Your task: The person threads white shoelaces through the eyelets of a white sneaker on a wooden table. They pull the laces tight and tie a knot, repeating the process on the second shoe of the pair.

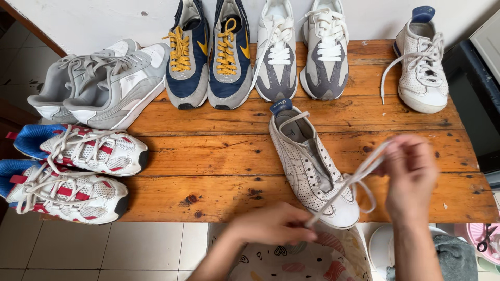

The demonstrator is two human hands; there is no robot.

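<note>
Wooden plank table [219, 156], reddish-brown, bearing ten shoes in all, counted from the white perforated sneaker [311, 166] that lies near the table's front edge, toe toward the person, heel tab dark blue. One white lace [359, 174] runs out of this sneaker, pulled up and away from its toe end. Left hand [273, 225]: closed in a pinch on the lower run of the lace, just in front of the sneaker's toe, below the table edge. Right hand [411, 174]: to the right of the sneaker, fingers curled and gripping the upper end of the same lace — blurred, so the exact finger hold cannot be told. Behind and to the right of the sneaker, one matching white sneaker [422, 65] with a loose lace trailing, well apart. Directly behind it, one pair of white-and-grey runners [302, 52] with white laces, two shoes side by side. Left of those, one pair of navy-and-grey runners [208, 57] with yellow laces, two shoes. Further left, one pair of grey trainers [104, 83], two shoes overlapping, partly past the table's corner. Far left of the sneaker, one pair of white mesh shoes [73, 171] with red trim and blue lining — two shoes, overhanging the table's left end. Below the left hand, a patterned fabric bag [291, 260], cream with hearts.
</note>
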